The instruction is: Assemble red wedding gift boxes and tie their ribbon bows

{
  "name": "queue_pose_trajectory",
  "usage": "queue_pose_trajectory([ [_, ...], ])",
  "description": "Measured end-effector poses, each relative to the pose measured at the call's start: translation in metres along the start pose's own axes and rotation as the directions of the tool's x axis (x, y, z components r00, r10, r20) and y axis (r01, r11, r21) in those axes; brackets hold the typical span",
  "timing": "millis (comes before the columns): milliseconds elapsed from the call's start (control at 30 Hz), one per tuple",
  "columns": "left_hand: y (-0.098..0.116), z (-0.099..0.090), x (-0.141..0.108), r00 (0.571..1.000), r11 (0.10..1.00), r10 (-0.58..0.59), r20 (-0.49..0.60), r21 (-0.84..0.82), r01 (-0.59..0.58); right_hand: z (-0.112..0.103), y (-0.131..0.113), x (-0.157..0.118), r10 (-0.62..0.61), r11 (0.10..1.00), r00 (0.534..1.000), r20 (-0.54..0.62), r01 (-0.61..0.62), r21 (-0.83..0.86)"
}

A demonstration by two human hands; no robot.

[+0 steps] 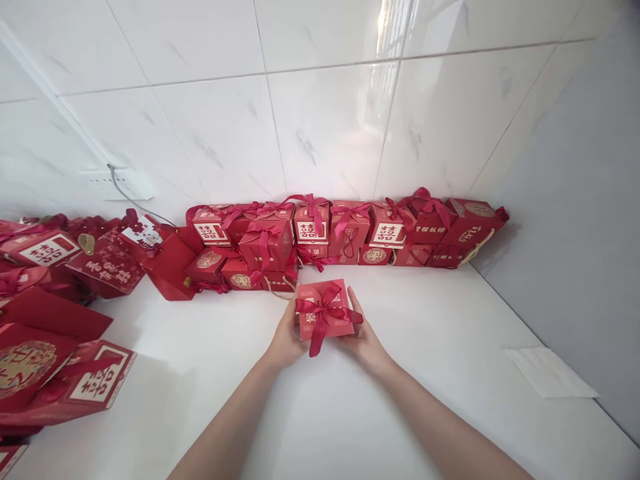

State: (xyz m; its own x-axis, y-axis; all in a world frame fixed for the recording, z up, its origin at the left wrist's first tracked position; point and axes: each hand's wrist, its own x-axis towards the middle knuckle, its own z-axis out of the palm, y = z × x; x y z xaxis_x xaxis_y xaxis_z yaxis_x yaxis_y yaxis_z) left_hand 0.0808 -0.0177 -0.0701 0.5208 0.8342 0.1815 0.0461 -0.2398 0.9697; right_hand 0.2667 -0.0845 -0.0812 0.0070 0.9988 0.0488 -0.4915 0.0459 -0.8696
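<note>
Between my two hands is a red gift box with a dark red ribbon bow tied on its top. My left hand grips the box's left side, and my right hand grips its right side. The fingers are partly hidden behind and under the box. Just beyond it, a row of similar red gift boxes is stacked against the wall, many with ribbon bows and some with white labels bearing red characters. A rope handle hangs from one box close to my left hand.
More red boxes and red bags crowd the left side of the white table. A white sheet lies at the right edge by a grey panel. A cable runs from a wall socket behind the bags.
</note>
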Motion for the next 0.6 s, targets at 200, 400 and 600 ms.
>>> queue_pose_trajectory([
  [200, 0.005, 0.005, 0.003, 0.995, 0.996, 0.082, -0.053, 0.039, -0.08, 0.004, -0.003, 0.001, -0.028, 0.998, 0.999, 0.032, 0.03, -0.06],
  [400, 0.003, 0.004, 0.0, 0.994, 0.974, 0.071, -0.079, 0.223, -0.052, 0.0, -0.005, 0.001, -0.143, 0.972, 0.989, 0.024, 0.145, -0.186],
  [600, 0.001, 0.005, -0.002, 0.995, 0.994, 0.084, -0.048, 0.069, -0.08, -0.007, 0.0, 0.0, -0.095, 0.985, 0.995, 0.02, 0.096, -0.143],
])
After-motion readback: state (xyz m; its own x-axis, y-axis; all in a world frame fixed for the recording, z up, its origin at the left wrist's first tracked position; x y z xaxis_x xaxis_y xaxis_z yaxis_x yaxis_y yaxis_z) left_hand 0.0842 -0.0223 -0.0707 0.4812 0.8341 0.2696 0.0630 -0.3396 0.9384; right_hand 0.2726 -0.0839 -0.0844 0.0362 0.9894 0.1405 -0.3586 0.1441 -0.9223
